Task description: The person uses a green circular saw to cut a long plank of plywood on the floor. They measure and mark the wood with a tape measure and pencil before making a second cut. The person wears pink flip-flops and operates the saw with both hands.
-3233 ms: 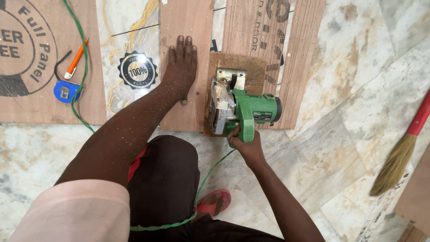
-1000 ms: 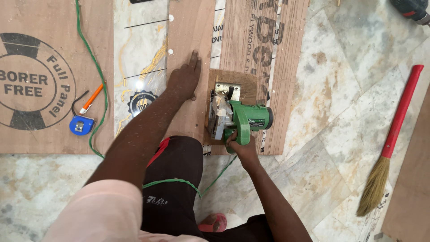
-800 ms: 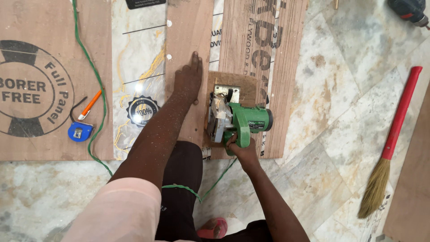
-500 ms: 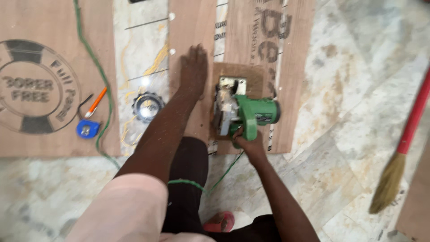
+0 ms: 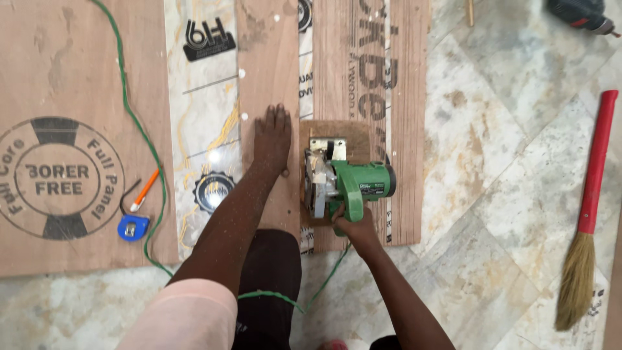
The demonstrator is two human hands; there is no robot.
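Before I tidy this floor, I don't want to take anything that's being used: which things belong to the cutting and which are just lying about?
In use:
- green circular saw, gripped by the right hand
- narrow plywood strip, pressed flat by the left hand
- green power cord

Lying about:
- blue tape measure
- orange pencil
- red-handled broom
- dark power tool, top right

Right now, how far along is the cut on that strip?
Done: the saw sits on the narrow ply strip, a short way in from its near end. In hand: the right hand has a grip on the green handle, and the left hand lies flat on the strip beside the saw. Left: most of the strip's length lies ahead of the saw. The kerf itself is hidden.
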